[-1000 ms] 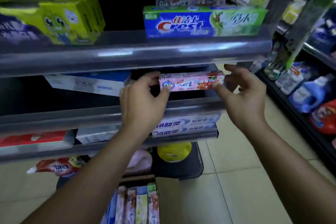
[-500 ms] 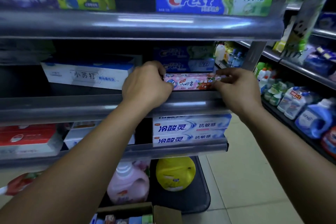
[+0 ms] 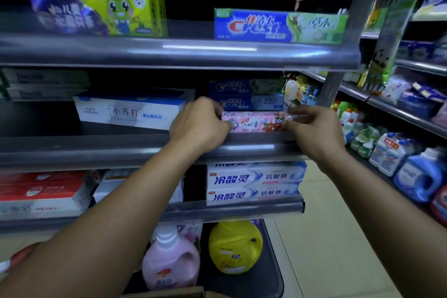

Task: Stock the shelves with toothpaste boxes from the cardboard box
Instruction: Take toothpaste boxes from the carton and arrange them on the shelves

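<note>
Holding pink toothpaste box (image 3: 256, 122) lengthwise at near edge of middle shelf (image 3: 96, 150), right part, just behind the rim. Gripped at left end by curled fingers of left hand (image 3: 198, 121); pinched at right end between thumb and fingers of right hand (image 3: 314, 128). Sits just in front of two stacked blue Crest boxes (image 3: 244, 97), right of white box (image 3: 128, 111). Only a sliver of cardboard box (image 3: 169, 293) seen at bottom edge.

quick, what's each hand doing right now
Left hand: grips the left end of the pink toothpaste box.
Right hand: pinches the box's right end.
</note>
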The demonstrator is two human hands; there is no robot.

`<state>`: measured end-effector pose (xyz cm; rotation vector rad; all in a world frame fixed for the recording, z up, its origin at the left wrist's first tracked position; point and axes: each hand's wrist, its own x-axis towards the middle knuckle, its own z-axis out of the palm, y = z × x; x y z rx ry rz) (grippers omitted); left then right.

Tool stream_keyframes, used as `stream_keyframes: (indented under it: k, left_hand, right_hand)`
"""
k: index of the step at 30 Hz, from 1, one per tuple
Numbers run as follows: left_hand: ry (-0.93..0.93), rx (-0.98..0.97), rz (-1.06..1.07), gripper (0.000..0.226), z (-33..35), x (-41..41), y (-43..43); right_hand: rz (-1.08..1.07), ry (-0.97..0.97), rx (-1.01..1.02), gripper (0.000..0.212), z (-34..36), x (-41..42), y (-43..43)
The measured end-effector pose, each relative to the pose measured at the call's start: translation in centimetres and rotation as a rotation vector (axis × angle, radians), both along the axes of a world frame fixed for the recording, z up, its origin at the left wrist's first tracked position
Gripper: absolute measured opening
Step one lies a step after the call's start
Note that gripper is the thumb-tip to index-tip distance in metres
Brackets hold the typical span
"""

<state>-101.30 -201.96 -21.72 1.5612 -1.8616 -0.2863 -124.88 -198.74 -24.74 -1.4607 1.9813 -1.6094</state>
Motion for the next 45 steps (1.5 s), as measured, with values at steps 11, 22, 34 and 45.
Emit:
stream_keyframes:
  k: [11, 22, 34, 45]
  left_hand:
    - [0.044, -0.073, -0.061, 0.03, 0.3, 0.4, 1.3]
    - [0.387, -0.575, -0.284, 0.026, 3.2, 1.6, 6.7]
    - [0.604, -0.444, -0.516, 0.02, 10.7, 1.7, 6.9]
    - [-0.149, -0.097, -0.323, 0.032, 17.6, 0.5, -0.3]
  right_hand:
    - [0.014, -0.004, -0.046, 0.034, 0.7, 0.6, 0.9]
    - [0.116, -0.146, -0.572, 0.032, 4.2, 1.9, 5.9]
    - [0.399, -0.242, -0.603, 0.044, 11.6, 0.1, 10.0]
    - [0.277, -0.304, -0.649, 0.042, 11.3, -4.9, 12.2]
